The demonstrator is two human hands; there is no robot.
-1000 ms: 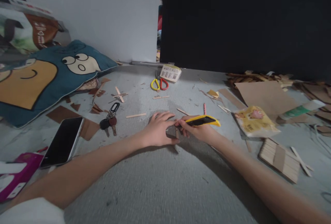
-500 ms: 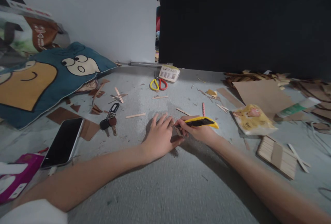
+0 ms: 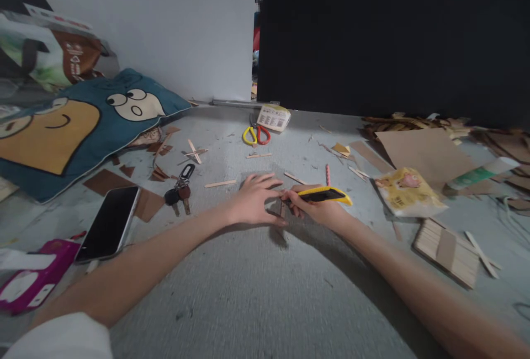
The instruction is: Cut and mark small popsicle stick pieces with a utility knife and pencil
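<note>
My right hand (image 3: 309, 204) is wrapped round a yellow and black utility knife (image 3: 325, 194), its front end pointing left and down. The blade tip is too small to make out. Just left of it, a small brown strip (image 3: 282, 208), perhaps cardboard, stands between the thumb and index finger of my left hand (image 3: 255, 200). Those two fingertips touch its ends, while the other fingers stretch forward over the table. Beyond the hands lie loose wooden craft sticks (image 3: 220, 184) and a pink striped stick (image 3: 327, 174).
Scissors (image 3: 256, 135) lie by a small packet (image 3: 274, 117) at the back. On the left are keys (image 3: 178, 196), a phone (image 3: 110, 223), a magenta device (image 3: 49, 276) and a cushion (image 3: 136, 107). Rightward are a yellow packet (image 3: 408, 190), bundled sticks (image 3: 447, 251), a glue tube (image 3: 482, 174) and cardboard (image 3: 418, 149).
My left hand has shifted slightly left and forward, opening a wider gap between thumb and index finger, so the brown strip shows more. My right hand keeps the knife nearly in place.
</note>
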